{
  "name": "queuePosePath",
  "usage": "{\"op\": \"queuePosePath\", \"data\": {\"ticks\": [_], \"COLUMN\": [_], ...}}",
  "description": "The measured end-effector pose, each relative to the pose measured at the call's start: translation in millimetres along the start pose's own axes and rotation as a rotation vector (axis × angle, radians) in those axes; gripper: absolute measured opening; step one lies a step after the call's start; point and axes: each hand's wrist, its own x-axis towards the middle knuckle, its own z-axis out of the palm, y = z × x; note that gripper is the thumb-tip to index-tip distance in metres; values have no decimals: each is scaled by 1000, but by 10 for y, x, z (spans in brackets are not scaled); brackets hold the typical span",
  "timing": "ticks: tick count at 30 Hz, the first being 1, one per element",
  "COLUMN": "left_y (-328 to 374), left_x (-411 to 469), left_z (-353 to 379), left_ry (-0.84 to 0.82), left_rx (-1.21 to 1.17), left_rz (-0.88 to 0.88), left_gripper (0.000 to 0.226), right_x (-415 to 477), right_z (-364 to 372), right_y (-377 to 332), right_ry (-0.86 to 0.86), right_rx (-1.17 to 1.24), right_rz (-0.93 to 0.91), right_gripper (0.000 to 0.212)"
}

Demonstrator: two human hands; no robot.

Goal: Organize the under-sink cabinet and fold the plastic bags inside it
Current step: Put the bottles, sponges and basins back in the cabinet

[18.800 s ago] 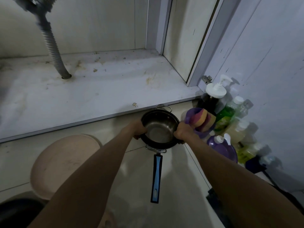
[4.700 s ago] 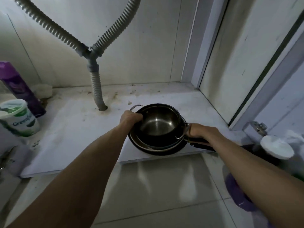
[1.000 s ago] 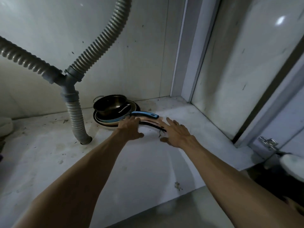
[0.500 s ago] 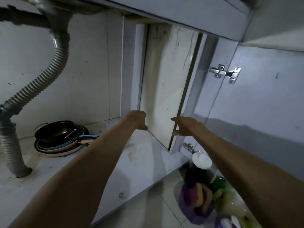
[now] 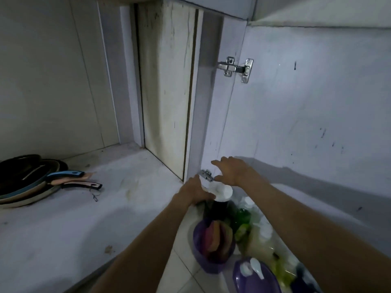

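Head view looks into the under-sink cabinet, whose stained white floor fills the left and middle, with its door swung open on the right. At the far left of the cabinet floor lies a stack of pans, cut off by the picture's edge, so how many there are cannot be told; blue, pink and dark handles stick out to the right. Both hands meet at a dark pump bottle with a white top, standing on the tiled floor just outside the cabinet's right front corner. The right hand hovers over the white top with its fingers spread and slack, holding nothing. The left hand lies against the bottle's neck; its fingertips are hidden, so whether it grips the bottle cannot be told. The lower hinge shows only partly between the hands, while the upper hinge is plain. Nearer, a purple tub holds coloured sponges. Green bottles beside it are blurred, and a purple lidded thing is cut off at the bottom edge.
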Motion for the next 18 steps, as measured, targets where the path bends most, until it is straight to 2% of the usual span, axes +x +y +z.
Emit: {"op": "queuePosePath", "data": {"ticks": [1, 2, 5, 7, 13, 18], "left_y": [7, 30, -175, -237, -74, -69], "left_x": [-6, 6, 287, 371, 117, 137], "left_z": [139, 278, 743, 962, 1044, 1019], "left_ry": [-4, -8, 32, 89, 211, 308], "left_rx": [-36, -64, -185, -263, -353, -312], "left_rz": [23, 17, -69, -117, -146, -136], "left_gripper": [60, 64, 104, 114, 93, 99], "right_x": [-7, -10, -17, -16, 59, 76], "right_z": [49, 91, 250, 352, 414, 289], "right_y": [40, 100, 192, 232, 219, 118], "right_ry": [-3, -4, -17, -5, 53, 57], "right_rx": [34, 80, 190, 235, 311, 294], "right_rz": [9, 17, 29, 41, 83, 101], "right_gripper": [58, 55, 42, 35, 29, 30]}}
